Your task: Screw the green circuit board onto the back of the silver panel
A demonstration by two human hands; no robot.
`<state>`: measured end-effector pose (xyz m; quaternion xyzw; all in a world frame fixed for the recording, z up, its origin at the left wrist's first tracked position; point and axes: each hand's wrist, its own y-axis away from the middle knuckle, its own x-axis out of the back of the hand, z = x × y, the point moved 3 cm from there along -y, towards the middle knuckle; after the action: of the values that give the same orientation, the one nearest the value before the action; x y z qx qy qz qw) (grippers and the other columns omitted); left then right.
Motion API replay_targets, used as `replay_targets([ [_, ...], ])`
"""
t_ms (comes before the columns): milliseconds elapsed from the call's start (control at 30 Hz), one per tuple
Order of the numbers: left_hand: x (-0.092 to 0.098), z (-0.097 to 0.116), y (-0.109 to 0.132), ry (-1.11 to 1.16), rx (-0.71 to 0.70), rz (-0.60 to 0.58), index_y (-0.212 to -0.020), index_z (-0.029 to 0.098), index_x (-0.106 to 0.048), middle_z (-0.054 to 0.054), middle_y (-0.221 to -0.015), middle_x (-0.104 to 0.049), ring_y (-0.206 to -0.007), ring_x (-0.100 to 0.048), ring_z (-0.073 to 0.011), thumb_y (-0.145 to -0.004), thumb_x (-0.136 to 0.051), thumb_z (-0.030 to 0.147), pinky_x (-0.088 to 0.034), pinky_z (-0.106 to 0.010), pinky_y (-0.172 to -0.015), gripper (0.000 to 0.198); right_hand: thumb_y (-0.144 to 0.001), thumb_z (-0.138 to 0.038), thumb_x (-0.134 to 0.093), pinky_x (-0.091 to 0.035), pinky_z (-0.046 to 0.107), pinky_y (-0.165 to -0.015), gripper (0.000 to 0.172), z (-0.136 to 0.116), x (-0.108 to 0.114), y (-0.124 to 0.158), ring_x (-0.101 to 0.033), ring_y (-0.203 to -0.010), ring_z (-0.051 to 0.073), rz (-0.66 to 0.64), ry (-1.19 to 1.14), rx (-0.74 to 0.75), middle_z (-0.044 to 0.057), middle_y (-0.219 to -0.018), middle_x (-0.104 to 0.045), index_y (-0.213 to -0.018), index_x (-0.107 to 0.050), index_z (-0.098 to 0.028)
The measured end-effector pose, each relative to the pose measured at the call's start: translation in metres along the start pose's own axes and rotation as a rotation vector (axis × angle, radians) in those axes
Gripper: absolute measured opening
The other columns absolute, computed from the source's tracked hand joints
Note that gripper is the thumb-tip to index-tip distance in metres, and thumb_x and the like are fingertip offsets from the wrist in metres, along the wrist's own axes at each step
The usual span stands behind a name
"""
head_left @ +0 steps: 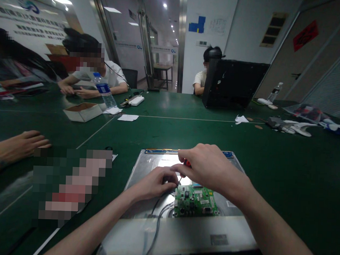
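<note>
In front of me a metal-backed display panel [183, 232] lies flat on the table, and a green circuit board [194, 202] sits on its back. My right hand [204, 166] is closed around the red handle of a screwdriver [187, 163]. The thin shaft slants down toward the board's upper left corner. Close to that tip, my left hand [159, 182] has thumb and fingers curled together in a pinch; whatever they hold is hidden. Grey cables [157, 227] run from the board's left side down across the panel.
At left, another person's hand [21, 146] rests near a blurred-out device [75, 187]. Across the green table [164, 131] stand an open box [84, 111], a water bottle [104, 91] and a large black casing [233, 85]. Cables and gloves [294, 127] lie far right. People sit opposite.
</note>
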<state>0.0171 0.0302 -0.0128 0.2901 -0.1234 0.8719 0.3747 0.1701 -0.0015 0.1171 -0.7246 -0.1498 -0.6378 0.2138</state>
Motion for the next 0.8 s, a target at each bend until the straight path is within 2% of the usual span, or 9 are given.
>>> replay_targets([
  [100, 0.0008, 0.0, -0.0002, -0.031, 0.007, 0.012, -0.082, 0.015, -0.066, -0.003, -0.08, -0.066, -0.074, -0.059, -0.0179, -0.081, -0.058, 0.018, -0.043, -0.029, -0.068, 0.009, -0.09, -0.041, -0.052, -0.02, 0.029, -0.05, 0.028, -0.0002, -0.0005, -0.0017, -0.054, -0.057, 0.015, 0.0, 0.029, -0.003, 0.003, -0.065, -0.064, -0.076, -0.066, -0.02],
  [200, 0.0004, -0.0027, -0.0006, -0.023, -0.003, 0.005, -0.083, 0.015, -0.066, -0.002, -0.078, -0.064, -0.072, -0.056, -0.0171, -0.082, -0.058, 0.019, -0.043, -0.028, -0.067, 0.009, -0.085, -0.032, -0.056, -0.021, 0.028, -0.05, 0.015, -0.0008, 0.0004, -0.0006, -0.055, -0.06, 0.015, 0.006, -0.002, 0.012, 0.004, -0.073, -0.067, -0.09, -0.063, -0.019],
  [333, -0.0007, -0.0062, -0.0009, -0.014, -0.002, -0.01, -0.084, 0.016, -0.065, -0.002, -0.077, -0.064, -0.072, -0.056, -0.0173, -0.083, -0.058, 0.021, -0.043, -0.028, -0.067, 0.009, -0.08, -0.023, -0.057, -0.024, 0.028, -0.051, 0.02, -0.0018, 0.0011, 0.0032, -0.057, -0.063, 0.016, -0.005, -0.045, 0.048, 0.004, -0.079, -0.068, -0.098, -0.058, -0.017],
  [467, -0.0005, -0.0041, -0.0008, 0.029, 0.009, 0.001, -0.086, 0.016, -0.065, -0.003, -0.082, -0.066, -0.075, -0.059, -0.0182, -0.083, -0.059, 0.023, -0.045, -0.029, -0.07, 0.01, -0.084, -0.035, -0.058, -0.022, 0.027, -0.049, 0.018, -0.0011, -0.0007, 0.0034, -0.055, -0.06, 0.016, 0.03, -0.009, 0.027, 0.002, -0.073, -0.067, -0.095, -0.061, -0.02],
  [567, 0.0002, -0.0002, -0.0006, 0.021, 0.013, 0.001, -0.085, 0.016, -0.066, -0.003, -0.082, -0.067, -0.075, -0.06, -0.0186, -0.083, -0.058, 0.022, -0.045, -0.03, -0.07, 0.009, -0.088, -0.046, -0.055, -0.021, 0.028, -0.05, 0.028, -0.0005, -0.0027, 0.0006, -0.056, -0.059, 0.016, 0.045, 0.029, -0.004, 0.003, -0.068, -0.065, -0.084, -0.066, -0.021],
  [633, 0.0008, 0.0012, -0.0005, -0.009, 0.009, 0.007, -0.083, 0.016, -0.066, -0.004, -0.082, -0.067, -0.076, -0.06, -0.019, -0.082, -0.058, 0.022, -0.045, -0.03, -0.07, 0.01, -0.09, -0.046, -0.052, -0.022, 0.029, -0.05, 0.032, -0.0008, -0.0031, -0.001, -0.057, -0.059, 0.017, 0.033, 0.044, -0.018, 0.004, -0.066, -0.064, -0.078, -0.067, -0.021],
  [700, 0.0009, 0.0004, -0.0006, -0.014, 0.002, 0.013, -0.083, 0.015, -0.067, -0.004, -0.082, -0.067, -0.076, -0.059, -0.0189, -0.082, -0.059, 0.022, -0.045, -0.029, -0.069, 0.01, -0.09, -0.041, -0.052, -0.023, 0.029, -0.051, 0.028, -0.0017, -0.0022, -0.0013, -0.057, -0.06, 0.017, 0.015, 0.039, -0.014, 0.004, -0.067, -0.065, -0.079, -0.066, -0.02],
  [800, -0.0004, -0.0039, -0.001, 0.009, 0.01, 0.003, -0.084, 0.015, -0.065, -0.003, -0.079, -0.066, -0.073, -0.057, -0.0179, -0.083, -0.058, 0.024, -0.044, -0.028, -0.067, 0.011, -0.087, -0.03, -0.054, -0.025, 0.028, -0.051, 0.014, -0.0035, 0.001, 0.0013, -0.057, -0.062, 0.016, 0.002, 0.005, 0.031, 0.003, -0.074, -0.067, -0.092, -0.062, -0.019],
])
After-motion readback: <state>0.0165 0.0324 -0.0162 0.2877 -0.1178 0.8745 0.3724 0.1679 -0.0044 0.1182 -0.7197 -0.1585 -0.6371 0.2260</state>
